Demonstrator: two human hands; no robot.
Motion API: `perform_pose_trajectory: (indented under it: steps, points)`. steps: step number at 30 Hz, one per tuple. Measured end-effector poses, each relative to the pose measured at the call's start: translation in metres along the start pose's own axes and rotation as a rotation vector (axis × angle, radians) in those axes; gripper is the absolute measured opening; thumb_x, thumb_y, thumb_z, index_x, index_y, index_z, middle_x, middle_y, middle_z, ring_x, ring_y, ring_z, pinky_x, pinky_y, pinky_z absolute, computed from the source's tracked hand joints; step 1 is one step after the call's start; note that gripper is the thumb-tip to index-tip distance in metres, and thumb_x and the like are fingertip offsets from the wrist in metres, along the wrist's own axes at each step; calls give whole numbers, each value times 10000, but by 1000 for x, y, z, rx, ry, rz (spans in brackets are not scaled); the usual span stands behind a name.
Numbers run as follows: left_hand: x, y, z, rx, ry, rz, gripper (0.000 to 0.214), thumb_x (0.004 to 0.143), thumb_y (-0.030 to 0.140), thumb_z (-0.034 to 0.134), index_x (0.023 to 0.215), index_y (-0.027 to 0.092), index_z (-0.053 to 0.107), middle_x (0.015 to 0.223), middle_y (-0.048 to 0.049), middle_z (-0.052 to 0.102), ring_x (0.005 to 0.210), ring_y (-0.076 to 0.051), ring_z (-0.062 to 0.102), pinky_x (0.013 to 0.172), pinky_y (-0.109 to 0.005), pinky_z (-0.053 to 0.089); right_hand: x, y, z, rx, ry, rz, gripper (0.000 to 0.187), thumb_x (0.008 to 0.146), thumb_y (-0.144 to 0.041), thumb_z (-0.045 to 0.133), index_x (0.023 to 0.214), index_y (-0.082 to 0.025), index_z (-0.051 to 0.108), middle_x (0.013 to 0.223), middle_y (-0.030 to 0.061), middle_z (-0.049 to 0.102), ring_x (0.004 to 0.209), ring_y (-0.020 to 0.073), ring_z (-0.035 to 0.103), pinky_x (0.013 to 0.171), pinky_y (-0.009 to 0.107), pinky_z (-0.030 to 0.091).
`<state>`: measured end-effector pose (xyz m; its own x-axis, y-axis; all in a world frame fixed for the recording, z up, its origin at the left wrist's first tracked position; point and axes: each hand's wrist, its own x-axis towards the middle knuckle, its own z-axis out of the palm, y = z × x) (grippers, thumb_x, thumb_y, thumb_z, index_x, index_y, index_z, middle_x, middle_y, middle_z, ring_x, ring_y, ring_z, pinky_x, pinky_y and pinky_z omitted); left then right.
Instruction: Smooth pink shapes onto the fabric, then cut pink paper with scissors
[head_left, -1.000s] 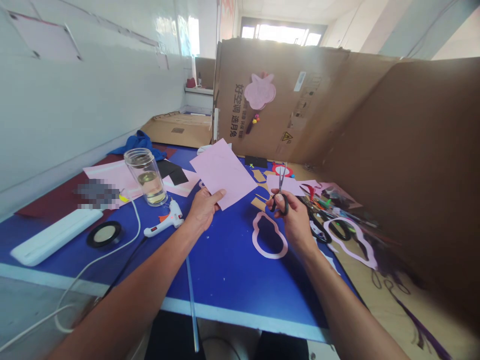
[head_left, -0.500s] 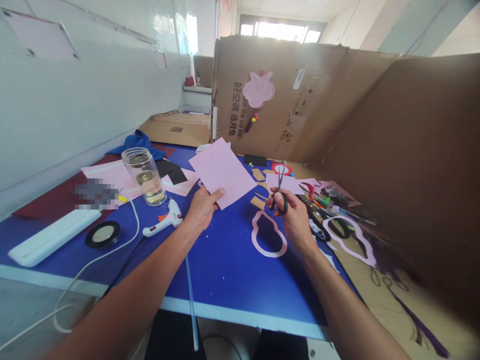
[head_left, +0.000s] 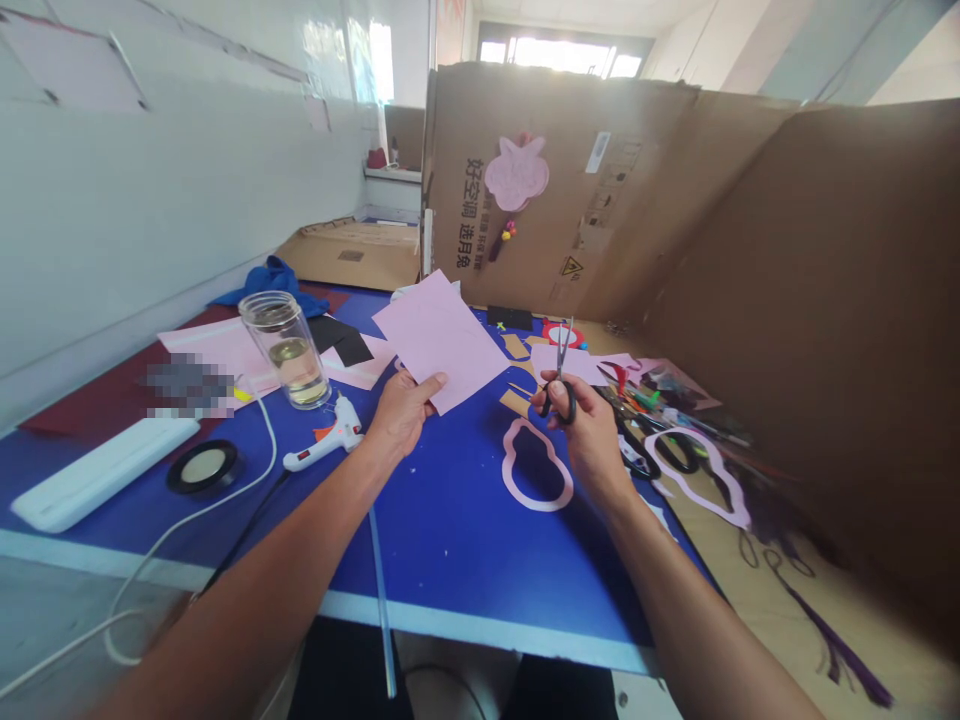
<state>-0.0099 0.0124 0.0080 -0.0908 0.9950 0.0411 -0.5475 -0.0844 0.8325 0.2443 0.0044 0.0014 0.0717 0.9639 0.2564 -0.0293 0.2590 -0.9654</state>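
Observation:
My left hand (head_left: 405, 412) pinches a pink sheet of paper (head_left: 442, 340) at its lower corner, thumb on top, and holds it tilted above the blue table (head_left: 450, 600). In my right hand (head_left: 589, 425) is a pair of scissors (head_left: 560, 385) with black handles, the blades pointing up and nearly together. A pink gourd-shaped paper outline (head_left: 510, 470) lies on the table between my hands. Another pink paper outline (head_left: 739, 505) is on the right, beside my right forearm.
On the left are a glass jar (head_left: 300, 370) of pale liquid, a white glue gun (head_left: 326, 448), a roll of black tape (head_left: 202, 466) and a white power strip (head_left: 105, 475) with cables. Cardboard walls (head_left: 645, 210) stand behind and right. A clear stick (head_left: 381, 600) overhangs the front edge.
The whole view has shifted very slightly. Both hands keep hold of the paper and the scissors in nearly the same places.

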Motion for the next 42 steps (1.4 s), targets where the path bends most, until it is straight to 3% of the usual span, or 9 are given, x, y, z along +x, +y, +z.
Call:
perform_pose_trajectory:
  steps: [11,21,30,42]
  points:
    - [11,3,-10,11,53,46,462,678,231,1005,1098,160,827,1110,-143,883,1086,-346,834,773,-369,685,0,0,0,-17,12,3,452,917,-580,827,1208,-236,794,895,34,761,814,204,673,619,288,472]
    - [12,10,-9,0,92,55,551,666,201,995,1185,162,817,1100,-142,884,1110,-359,836,874,-430,705,-1,-4,3,-6,11,7,464,891,-596,851,1182,-238,801,872,31,765,785,197,665,614,287,463]
    - [10,9,-8,8,92,45,517,702,174,964,1197,165,815,1095,-133,885,1088,-346,840,894,-444,709,-3,-6,4,-4,0,-7,436,902,-586,854,1161,-239,800,870,22,759,769,185,658,611,284,465]
    - [9,6,-6,18,73,36,431,747,150,950,1156,154,815,1124,-160,877,1208,-386,811,920,-460,716,-2,-6,3,-22,1,-10,457,901,-611,843,1173,-246,805,882,37,761,800,211,686,610,295,483]
